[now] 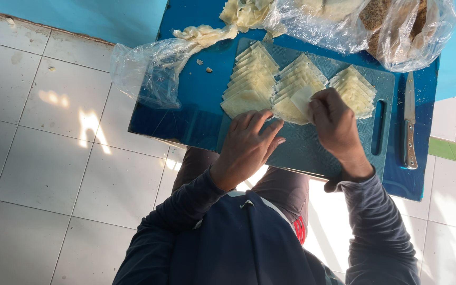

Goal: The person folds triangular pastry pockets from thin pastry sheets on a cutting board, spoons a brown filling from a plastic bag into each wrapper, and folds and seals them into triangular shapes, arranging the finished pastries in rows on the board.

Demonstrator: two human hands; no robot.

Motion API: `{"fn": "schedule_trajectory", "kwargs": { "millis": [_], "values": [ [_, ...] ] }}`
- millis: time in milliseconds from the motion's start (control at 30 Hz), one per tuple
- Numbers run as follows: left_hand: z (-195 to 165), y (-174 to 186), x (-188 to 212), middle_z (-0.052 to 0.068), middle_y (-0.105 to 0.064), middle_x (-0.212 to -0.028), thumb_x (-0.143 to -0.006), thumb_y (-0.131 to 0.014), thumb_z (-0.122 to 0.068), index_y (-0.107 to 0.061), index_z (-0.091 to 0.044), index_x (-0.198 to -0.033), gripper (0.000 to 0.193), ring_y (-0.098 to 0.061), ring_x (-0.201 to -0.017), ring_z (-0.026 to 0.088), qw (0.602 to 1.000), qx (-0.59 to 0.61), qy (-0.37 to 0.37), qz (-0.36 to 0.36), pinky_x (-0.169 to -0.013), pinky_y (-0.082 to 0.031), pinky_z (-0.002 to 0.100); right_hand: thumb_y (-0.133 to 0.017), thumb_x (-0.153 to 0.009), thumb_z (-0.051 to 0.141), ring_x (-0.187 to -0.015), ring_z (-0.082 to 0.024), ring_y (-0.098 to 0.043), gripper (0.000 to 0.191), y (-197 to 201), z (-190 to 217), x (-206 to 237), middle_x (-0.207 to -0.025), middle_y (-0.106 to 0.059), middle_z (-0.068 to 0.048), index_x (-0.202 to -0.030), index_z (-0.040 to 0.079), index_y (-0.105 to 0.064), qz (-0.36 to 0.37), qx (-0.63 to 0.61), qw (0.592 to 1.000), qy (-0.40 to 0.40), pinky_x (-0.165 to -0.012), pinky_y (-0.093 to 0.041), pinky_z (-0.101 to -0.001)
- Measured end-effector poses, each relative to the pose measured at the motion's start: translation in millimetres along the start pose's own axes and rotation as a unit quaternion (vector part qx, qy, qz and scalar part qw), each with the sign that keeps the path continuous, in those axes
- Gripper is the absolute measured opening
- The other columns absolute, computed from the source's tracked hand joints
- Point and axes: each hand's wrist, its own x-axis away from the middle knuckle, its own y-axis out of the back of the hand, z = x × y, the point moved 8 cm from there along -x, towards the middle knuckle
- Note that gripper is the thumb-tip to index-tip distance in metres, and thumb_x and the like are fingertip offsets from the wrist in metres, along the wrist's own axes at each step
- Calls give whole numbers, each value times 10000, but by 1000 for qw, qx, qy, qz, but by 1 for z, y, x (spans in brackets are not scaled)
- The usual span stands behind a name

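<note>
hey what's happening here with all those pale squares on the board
A person in a dark long-sleeved top works over a teal cutting board on a blue table. The right hand pinches one thin pale square sheet, lifted from three fanned rows of sheets. The left hand rests on the board beside them, holding nothing. A knife lies to the right of the board, with clear plastic bags and dough trimmings at the far side.

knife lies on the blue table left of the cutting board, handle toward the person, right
Not quite. In the head view the knife lies right of the cutting board, not left. It does rest on the blue table, handle toward the person.
</note>
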Motion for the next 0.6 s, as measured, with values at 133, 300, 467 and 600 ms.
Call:
{"fn": "schedule_trajectory", "kwargs": {
  "millis": [133, 300, 467, 600],
  "values": [
    [-1, -5, -5, 124, -622, -1305, -1029, -664, -277, -671, -51, -1289, 344, -577, -1179, 296, 1000, 7, 5, 5, -1048, -442, 459, -562, -1112, 25, -755, -85, -597, 105, 10, -28, -1, -923, -639, -68, -1166, -52, -607, -26, -224, 972, -62, -656, -487, -243],
    [6, 6, -1, 146, -669, -1203, -1119, -585, -173, -574, -45, -1404, 314, -686, -1078, 282, 978, 196, 56, -40, -907, -565, 376, -555, -1109, -3, -759, -114, -637, 94, 28, 6, 30, -874, -676, -102, -1142, -65, -618, -96, 11, 995, 11, -642, -505, -253],
    [22, 1, 5, 103, -721, -907, -1077, -600, -165, -526, -27, -1428, 385, -718, -751, 205, 940, 298, 167, 9, -677, -556, 338, -666, -844, -101, -929, -293, -670, 285, -31, 92, 70, -1036, -675, -158, -1121, -42, -636, -31, 211, 933, 290, -782, -538, -402],
    [26, 2, 7, 100, -719, -890, -1022, -687, -185, -565, -36, -1360, 388, -724, -698, 170, 934, 303, 186, 37, -606, -554, 304, -751, -784, 7, -873, -287, -683, 361, -44, 111, 85, -990, -688, -131, -1138, -12, -682, 17, 224, 932, 284, -795, -493, -434]
  ]
}}
